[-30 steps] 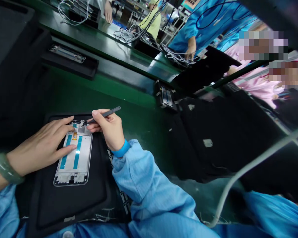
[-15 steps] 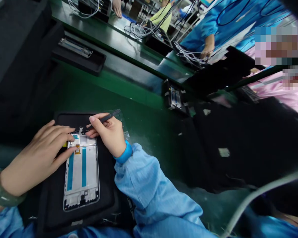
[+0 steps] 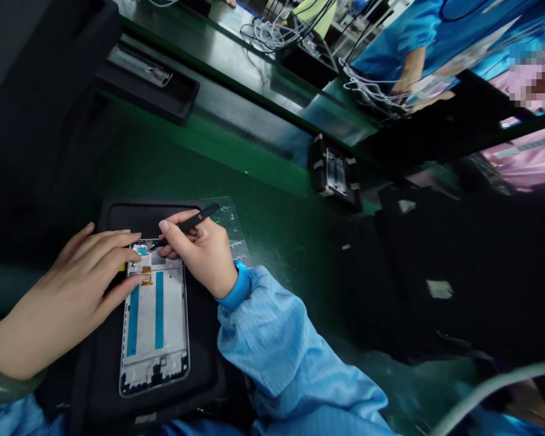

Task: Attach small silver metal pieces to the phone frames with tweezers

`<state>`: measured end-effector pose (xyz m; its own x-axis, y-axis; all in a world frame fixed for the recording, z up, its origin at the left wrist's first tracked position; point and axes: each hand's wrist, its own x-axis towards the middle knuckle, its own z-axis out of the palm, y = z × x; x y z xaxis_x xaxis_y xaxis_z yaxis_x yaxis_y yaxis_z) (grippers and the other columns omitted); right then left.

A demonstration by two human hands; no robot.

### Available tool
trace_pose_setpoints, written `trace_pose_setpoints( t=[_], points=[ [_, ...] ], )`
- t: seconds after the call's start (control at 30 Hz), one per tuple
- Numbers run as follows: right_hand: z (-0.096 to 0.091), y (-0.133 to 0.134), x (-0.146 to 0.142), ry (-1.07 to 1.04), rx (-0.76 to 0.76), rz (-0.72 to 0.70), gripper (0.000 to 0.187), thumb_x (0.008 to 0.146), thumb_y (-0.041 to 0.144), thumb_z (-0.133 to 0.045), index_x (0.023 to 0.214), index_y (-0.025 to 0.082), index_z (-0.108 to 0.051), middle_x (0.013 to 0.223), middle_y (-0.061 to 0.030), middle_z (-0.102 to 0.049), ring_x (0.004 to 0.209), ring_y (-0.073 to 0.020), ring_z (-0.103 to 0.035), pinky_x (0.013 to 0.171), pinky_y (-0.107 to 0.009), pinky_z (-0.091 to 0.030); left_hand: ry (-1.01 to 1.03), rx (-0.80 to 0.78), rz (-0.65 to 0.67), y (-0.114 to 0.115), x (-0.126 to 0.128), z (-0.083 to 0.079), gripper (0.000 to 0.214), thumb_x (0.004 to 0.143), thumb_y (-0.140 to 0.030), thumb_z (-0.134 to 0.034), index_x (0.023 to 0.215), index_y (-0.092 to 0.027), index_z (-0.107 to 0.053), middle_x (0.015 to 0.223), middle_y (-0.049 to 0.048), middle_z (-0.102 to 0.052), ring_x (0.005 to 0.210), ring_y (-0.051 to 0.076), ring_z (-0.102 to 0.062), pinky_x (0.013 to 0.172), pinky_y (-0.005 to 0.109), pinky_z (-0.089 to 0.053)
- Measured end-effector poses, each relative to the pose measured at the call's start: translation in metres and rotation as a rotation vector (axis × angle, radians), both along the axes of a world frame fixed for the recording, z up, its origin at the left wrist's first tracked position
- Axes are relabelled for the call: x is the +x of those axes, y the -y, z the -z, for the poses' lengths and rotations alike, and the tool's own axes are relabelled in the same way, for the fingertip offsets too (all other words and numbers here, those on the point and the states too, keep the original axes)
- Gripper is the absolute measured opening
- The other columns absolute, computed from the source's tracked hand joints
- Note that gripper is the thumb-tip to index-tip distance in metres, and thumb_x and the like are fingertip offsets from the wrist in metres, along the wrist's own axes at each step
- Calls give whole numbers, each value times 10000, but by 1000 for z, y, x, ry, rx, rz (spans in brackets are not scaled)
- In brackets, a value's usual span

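Note:
A phone frame [image 3: 172, 315] with a silver-white inner face and blue strips lies on a black padded tray [image 3: 200, 357]. My left hand [image 3: 79, 284] rests over its upper left side, fingers stretched out and fingertips touching it. The thumb tip is at a small orange flex cable [image 3: 146, 276]. My right hand [image 3: 202, 251] is closed around slim black tweezers [image 3: 195, 221], held like a pen. Their tip points down at the frame's top end, near a small blue-and-white patch [image 3: 142, 249]. Whether the tip grips anything is too small to tell.
A clear plastic sheet [image 3: 229, 221] lies beside the tray on the green table [image 3: 272, 230]. Farther off are a black tray [image 3: 181, 109] with a phone part and a black holder [image 3: 318, 163] with another. Black material [image 3: 418, 260] covers the right. A co-worker's hand [image 3: 404, 85] is near white cables [image 3: 367, 91].
The tweezers' tip has moved down from above the frame's top edge onto its top end. A small metal-looking piece seen beside the tip earlier no longer shows there. The view has shifted slightly.

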<state>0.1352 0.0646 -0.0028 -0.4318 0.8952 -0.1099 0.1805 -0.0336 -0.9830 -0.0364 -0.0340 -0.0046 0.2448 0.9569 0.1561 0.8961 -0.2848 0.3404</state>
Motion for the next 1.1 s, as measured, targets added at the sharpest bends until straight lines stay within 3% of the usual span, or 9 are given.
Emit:
trace_pose_setpoints(
  t=[0.3,0.5,0.87,1.0,1.1],
  points=[
    [1,2,0,8,47,-10,243,811,430,-604,849,193,-567,694,22,-647,564,-116,-682,518,-192,-526,17,20,38,2,1,-1,455,954,-457,-229,1073,-205,-589,1236,89,-577,1231,265,-476,1104,562,-260],
    [2,0,-1,42,98,-24,225,823,413,-593,858,192,-573,681,28,-647,575,-113,-684,546,-193,-533,18,14,33,1,1,-2,434,944,-470,-262,1084,-218,-586,1216,77,-583,1231,264,-474,1109,559,-255],
    [0,2,1,124,243,-49,191,813,396,-621,849,210,-595,785,5,-671,664,-128,-685,633,-222,-555,-63,54,76,0,5,-7,362,928,-298,-284,1126,-270,-586,1218,74,-583,1226,316,-467,1075,634,-259],
    [-2,-1,0,95,262,-19,184,823,400,-608,835,216,-597,790,-2,-670,683,-129,-686,643,-225,-562,-150,69,92,-2,11,-14,389,913,-264,-267,1081,-202,-613,1180,132,-594,1198,358,-492,1057,661,-251],
    [-3,-6,-1,-27,160,86,224,821,440,-601,845,219,-571,766,11,-653,668,-127,-690,622,-230,-574,-220,91,92,-2,15,-15,394,912,-254,-276,1111,-143,-598,1201,171,-581,1183,369,-504,1055,651,-264]
  ],
)
